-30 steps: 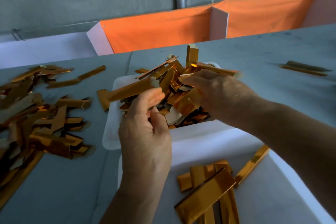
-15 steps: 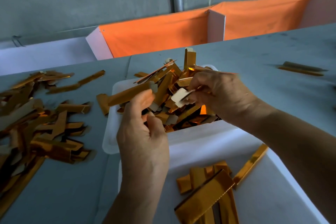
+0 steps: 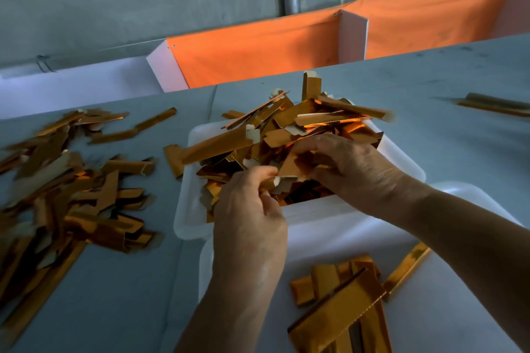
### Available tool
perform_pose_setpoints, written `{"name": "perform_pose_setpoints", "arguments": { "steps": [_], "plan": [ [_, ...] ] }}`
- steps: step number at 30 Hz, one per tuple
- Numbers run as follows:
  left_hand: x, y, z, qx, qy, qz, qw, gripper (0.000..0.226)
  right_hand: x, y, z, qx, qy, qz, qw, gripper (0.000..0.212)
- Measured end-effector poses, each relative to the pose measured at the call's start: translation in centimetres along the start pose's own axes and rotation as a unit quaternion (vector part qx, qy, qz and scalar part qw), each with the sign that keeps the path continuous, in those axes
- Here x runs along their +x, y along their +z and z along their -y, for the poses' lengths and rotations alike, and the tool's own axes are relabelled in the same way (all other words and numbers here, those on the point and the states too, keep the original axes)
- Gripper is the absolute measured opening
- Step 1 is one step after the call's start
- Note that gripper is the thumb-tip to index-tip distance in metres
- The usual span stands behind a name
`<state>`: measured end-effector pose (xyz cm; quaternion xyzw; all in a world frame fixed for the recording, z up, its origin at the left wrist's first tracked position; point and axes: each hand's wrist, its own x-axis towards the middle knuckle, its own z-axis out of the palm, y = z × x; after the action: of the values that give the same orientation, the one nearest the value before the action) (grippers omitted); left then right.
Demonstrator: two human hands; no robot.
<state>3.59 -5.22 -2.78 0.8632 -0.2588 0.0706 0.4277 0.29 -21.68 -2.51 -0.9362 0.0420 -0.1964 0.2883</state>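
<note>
A white tray [image 3: 186,209] in the middle of the grey table holds a heap of gold foil card pieces [image 3: 286,126]. Both hands are over the tray's near side and share one gold card piece [image 3: 289,172]. My left hand [image 3: 249,209] pinches its pale tabbed end between thumb and fingers. My right hand [image 3: 347,169] grips the other end with curled fingers. The part of the piece under my right fingers is hidden.
A second white tray [image 3: 447,281] at the near right holds a few folded gold pieces [image 3: 341,304]. Many loose gold pieces [image 3: 71,195] lie spread at the left. One flat gold strip [image 3: 496,104] lies at the far right. An orange cloth trough [image 3: 258,51] runs behind the table.
My right hand has come down and toward me with a gold piece from the heap. My left hand has closed its thumb and fingers onto that piece's pale end.
</note>
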Motion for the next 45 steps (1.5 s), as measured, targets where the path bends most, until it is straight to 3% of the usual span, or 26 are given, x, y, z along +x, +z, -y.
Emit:
{"name": "perform_pose_setpoints", "arguments": {
  "steps": [9,12,15,18,21,26,31,38,45],
  "plan": [
    [0.2,0.4,0.1,-0.033,-0.004,0.038,0.999,0.039,-0.2,0.0,-0.1,0.010,0.001,-0.032,0.999,0.032],
    [0.2,0.1,-0.3,-0.090,0.013,0.011,0.996,0.028,-0.2,-0.4,-0.1,0.122,0.025,-0.059,0.990,0.020],
    [0.1,0.0,-0.7,-0.190,0.033,-0.036,0.981,0.055,-0.2,-1.2,0.1,0.257,0.058,-0.141,0.954,0.026],
    [0.2,0.0,-0.7,-0.179,0.057,-0.055,0.981,0.049,-0.2,-2.3,0.6,0.351,0.072,-0.187,0.915,0.017],
    [0.2,-0.1,-0.6,-0.179,0.063,-0.044,0.981,0.037,-0.6,-3.0,1.2,0.406,0.091,-0.157,0.896,0.003],
    [-0.1,-0.2,-1.2,-0.219,0.040,0.043,0.974,0.042,-1.4,-2.4,1.3,0.443,0.155,-0.086,0.879,0.011],
    [0.0,-0.1,-1.0,-0.221,0.048,0.049,0.973,0.036,-2.0,-2.1,2.2,0.462,0.178,-0.025,0.868,0.016],
    [-0.2,-0.1,-0.9,-0.236,0.039,0.084,0.967,0.031,-2.9,-3.2,3.0,0.439,0.220,0.004,0.871,0.017],
    [-0.4,-0.3,-1.5,-0.251,0.042,0.175,0.951,0.032,-4.1,-3.5,3.4,0.393,0.211,0.003,0.895,0.036]
  ]
}}
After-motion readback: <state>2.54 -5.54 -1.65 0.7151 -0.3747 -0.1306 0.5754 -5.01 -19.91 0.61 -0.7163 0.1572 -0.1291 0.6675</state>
